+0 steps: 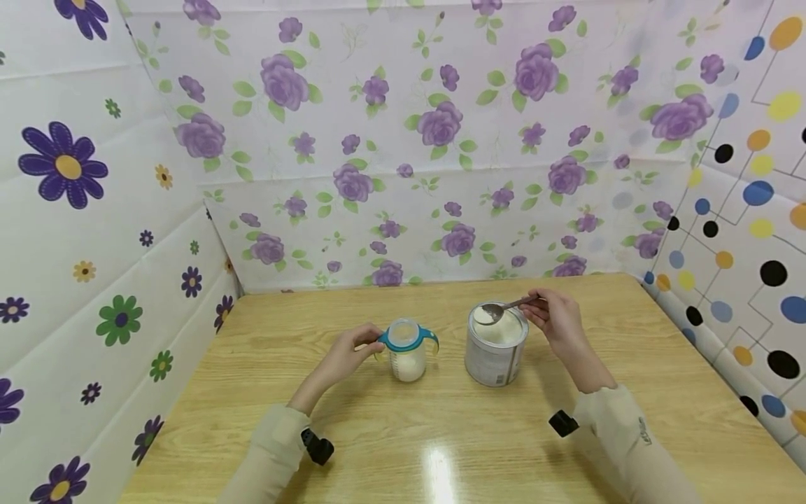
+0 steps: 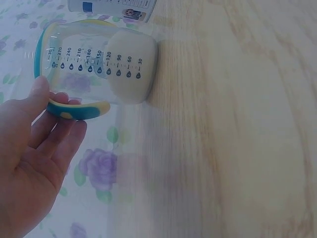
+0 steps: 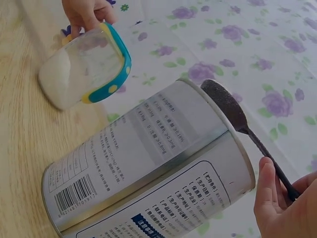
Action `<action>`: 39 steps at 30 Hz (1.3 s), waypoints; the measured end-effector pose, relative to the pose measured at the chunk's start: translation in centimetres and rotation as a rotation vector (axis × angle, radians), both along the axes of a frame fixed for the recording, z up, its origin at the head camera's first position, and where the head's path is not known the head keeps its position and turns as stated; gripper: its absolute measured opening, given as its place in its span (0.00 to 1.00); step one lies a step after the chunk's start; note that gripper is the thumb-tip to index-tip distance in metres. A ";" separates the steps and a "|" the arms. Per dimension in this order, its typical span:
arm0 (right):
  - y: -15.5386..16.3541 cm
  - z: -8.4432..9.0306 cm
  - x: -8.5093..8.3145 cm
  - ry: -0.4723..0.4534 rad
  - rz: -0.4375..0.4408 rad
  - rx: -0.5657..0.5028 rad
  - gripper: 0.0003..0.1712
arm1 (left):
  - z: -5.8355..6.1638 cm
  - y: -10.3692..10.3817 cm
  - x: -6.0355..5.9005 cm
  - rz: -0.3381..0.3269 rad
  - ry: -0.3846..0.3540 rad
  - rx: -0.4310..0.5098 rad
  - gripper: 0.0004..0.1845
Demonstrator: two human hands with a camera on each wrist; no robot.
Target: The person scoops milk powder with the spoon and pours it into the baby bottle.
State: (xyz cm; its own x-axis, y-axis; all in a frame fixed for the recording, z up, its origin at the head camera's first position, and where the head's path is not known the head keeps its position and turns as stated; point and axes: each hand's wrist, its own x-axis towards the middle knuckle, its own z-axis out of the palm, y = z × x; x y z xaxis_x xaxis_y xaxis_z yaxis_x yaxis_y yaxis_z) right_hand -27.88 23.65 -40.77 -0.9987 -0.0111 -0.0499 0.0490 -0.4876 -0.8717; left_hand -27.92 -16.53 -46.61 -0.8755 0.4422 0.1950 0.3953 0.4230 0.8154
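Note:
A clear baby bottle (image 1: 406,350) with a teal rim and handles stands on the wooden table (image 1: 441,448), white powder in its bottom. My left hand (image 1: 350,352) pinches its left handle (image 2: 79,110) between thumb and fingers. To its right stands an open tin (image 1: 496,343) of white powder. My right hand (image 1: 554,318) holds a dark spoon (image 1: 504,309) by its handle, its bowl heaped with powder just above the tin's mouth. In the right wrist view the spoon (image 3: 233,111) hovers at the tin's rim (image 3: 218,134), and the bottle (image 3: 86,67) lies beyond.
Flowered sheets wall the table at the back (image 1: 441,140) and left (image 1: 75,245); a dotted sheet (image 1: 743,245) closes the right side. Bare tabletop lies in front of the bottle and tin, with a light glare (image 1: 437,469) near the front edge.

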 end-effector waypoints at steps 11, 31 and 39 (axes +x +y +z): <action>0.0 0.5 0.0 -0.016 0.040 -0.032 0.16 | 0.1 0.0 0.1 -0.019 0.005 0.011 0.08; -1.1 1.0 0.1 0.009 0.057 0.000 0.18 | 0.2 0.0 -0.1 -0.016 0.016 -0.014 0.08; -1.8 1.1 0.1 0.012 0.054 0.002 0.19 | 0.0 0.0 -0.2 -0.025 0.030 -0.020 0.08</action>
